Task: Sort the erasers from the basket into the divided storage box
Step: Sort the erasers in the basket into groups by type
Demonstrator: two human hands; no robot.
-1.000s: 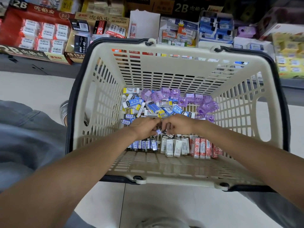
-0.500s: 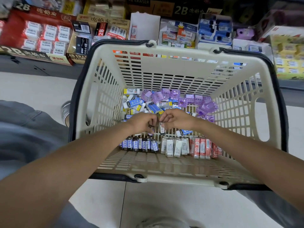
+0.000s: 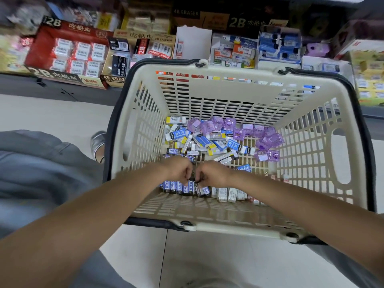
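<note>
Left hand (image 3: pixel 180 170) and right hand (image 3: pixel 212 173) together pinch a small dark-sleeved eraser (image 3: pixel 191 181); fumbling could topple the upright blue-and-black eraser row (image 3: pixel 182 187) just beneath them.

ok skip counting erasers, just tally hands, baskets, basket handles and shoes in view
hands: 2, left hand and right hand, both pinching erasers
basket: 1
basket handles: 2, left handle, right handle
shoe: 1
total: 6

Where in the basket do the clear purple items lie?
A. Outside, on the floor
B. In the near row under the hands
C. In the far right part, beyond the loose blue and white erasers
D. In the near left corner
C: the clear purple items sit along the far right of the basket, past the loose erasers.
</note>
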